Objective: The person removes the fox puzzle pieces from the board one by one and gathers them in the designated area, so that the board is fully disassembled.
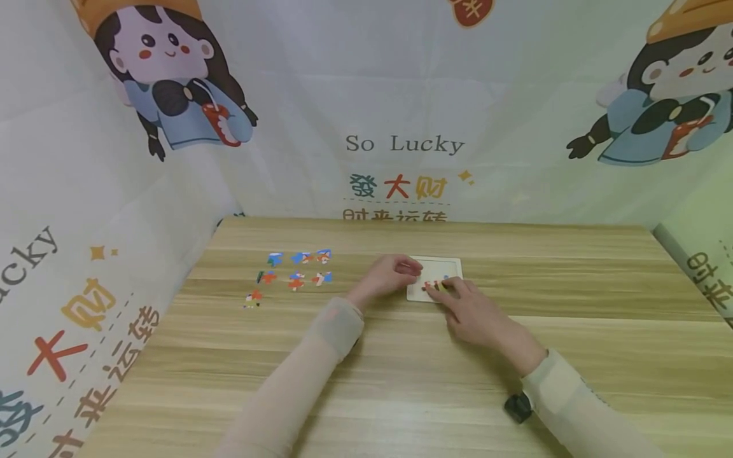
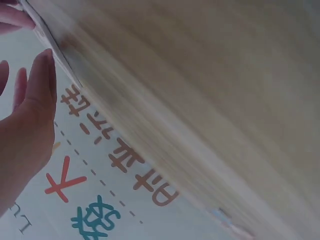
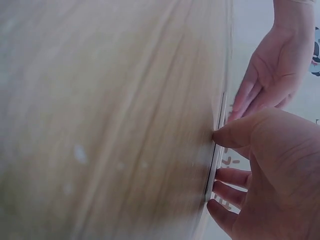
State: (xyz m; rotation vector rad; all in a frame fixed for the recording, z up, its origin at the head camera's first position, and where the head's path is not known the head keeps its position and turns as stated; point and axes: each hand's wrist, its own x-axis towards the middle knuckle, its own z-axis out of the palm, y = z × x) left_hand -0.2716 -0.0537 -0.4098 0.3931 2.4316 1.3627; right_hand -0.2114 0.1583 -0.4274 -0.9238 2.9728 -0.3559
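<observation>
A small white puzzle tray point(image 1: 442, 266) lies flat on the wooden table. Joined puzzle pieces point(image 1: 433, 285) in red, yellow and dark tones sit in its lower part. My right hand point(image 1: 476, 313) reaches in from the right, its fingertips resting on the pieces and hiding some of them. In the right wrist view, that hand's thumb and fingers point(image 3: 231, 195) touch the tray along its edge. My left hand point(image 1: 394, 273) is at the tray's left side with loosely bent fingers. Nothing held shows in the left hand point(image 2: 30, 115) in the left wrist view.
Several loose, colourful puzzle pieces point(image 1: 296, 280) lie spread on the left part of the table point(image 1: 389, 381). A printed white cloth point(image 1: 401, 95) hangs behind the table and along its sides. A black device point(image 1: 518, 408) sits at the right wrist.
</observation>
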